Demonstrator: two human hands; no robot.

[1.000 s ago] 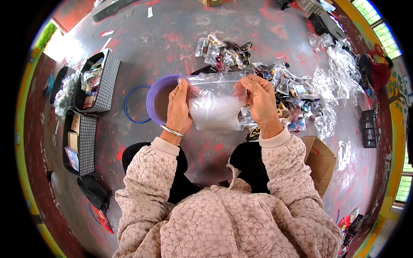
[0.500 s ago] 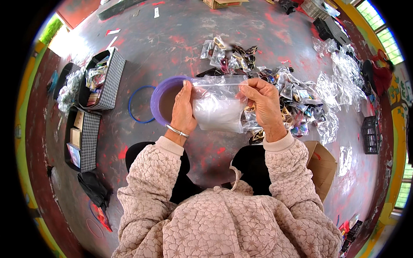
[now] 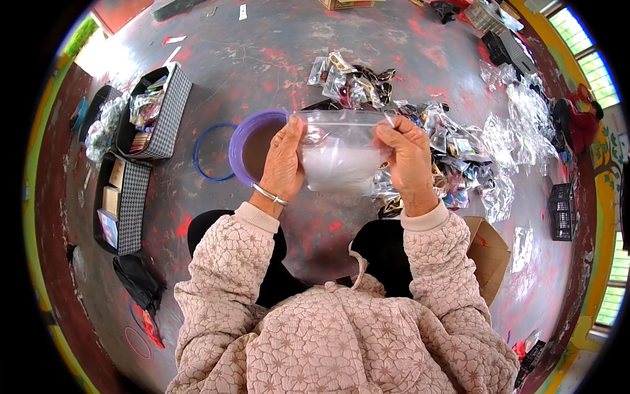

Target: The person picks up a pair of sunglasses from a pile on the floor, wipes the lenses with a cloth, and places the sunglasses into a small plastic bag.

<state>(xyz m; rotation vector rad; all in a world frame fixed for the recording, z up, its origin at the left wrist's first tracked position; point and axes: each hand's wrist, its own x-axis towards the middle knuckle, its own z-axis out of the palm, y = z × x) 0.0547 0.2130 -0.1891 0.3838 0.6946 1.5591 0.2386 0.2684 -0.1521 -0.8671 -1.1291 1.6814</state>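
Between my hands a clear zip bag (image 3: 342, 148) is held up by its two sides, with something white and flat in its lower part. My left hand (image 3: 285, 157) pinches the bag's left edge near the top, and a silver bangle circles that wrist. At the upper right corner my right hand (image 3: 408, 154) grips the plastic between thumb and fingers. Just behind the left hand stands a purple basin (image 3: 239, 152) with a brownish inside. Beyond the bag and to its right lies a heap of small items in clear packets (image 3: 453, 148).
Patterned storage boxes (image 3: 163, 121) full of packets stand at the left, near a blue hoop (image 3: 197, 157). Crumpled clear plastic (image 3: 518, 128) spreads on the right. An open cardboard box (image 3: 489, 253) is beside my right knee, and a black crate (image 3: 562, 213) lies farther right.
Both hands have shifted slightly right with the bag, which now looks pulled wider and a little higher. My grip stays on both sides.
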